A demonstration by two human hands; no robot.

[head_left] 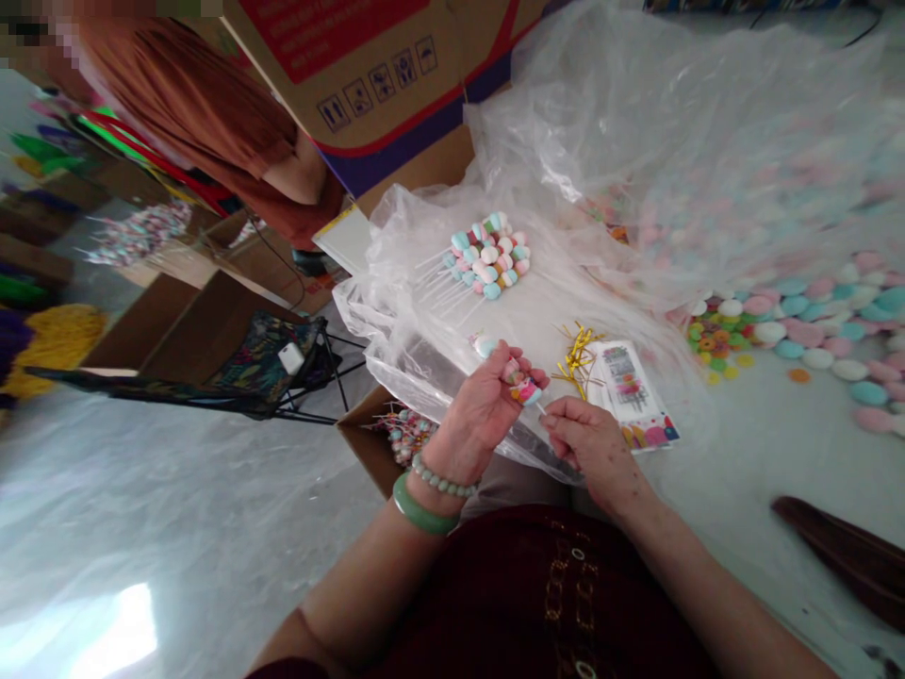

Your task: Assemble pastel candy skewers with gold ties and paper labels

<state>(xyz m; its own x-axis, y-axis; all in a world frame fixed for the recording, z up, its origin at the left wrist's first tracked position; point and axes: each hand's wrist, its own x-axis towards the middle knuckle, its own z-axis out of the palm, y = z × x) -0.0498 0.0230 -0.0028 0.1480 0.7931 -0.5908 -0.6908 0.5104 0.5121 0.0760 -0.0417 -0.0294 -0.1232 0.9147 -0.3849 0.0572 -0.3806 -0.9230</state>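
Your pastel pink, white and blue candy stick (524, 389) is pinched in the fingertips of your left hand (481, 405), above clear plastic sheeting (396, 321). Your half-curled right hand (590, 448) is at its white stem, grip unclear, near gold twist ties (578, 360) and a printed packet (632, 394)

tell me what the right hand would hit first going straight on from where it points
Most likely the white stick of the pastel candy pop held in the left hand. The right hand points up and left at it, with its fingertips very close, though depth is hard to judge from this view.
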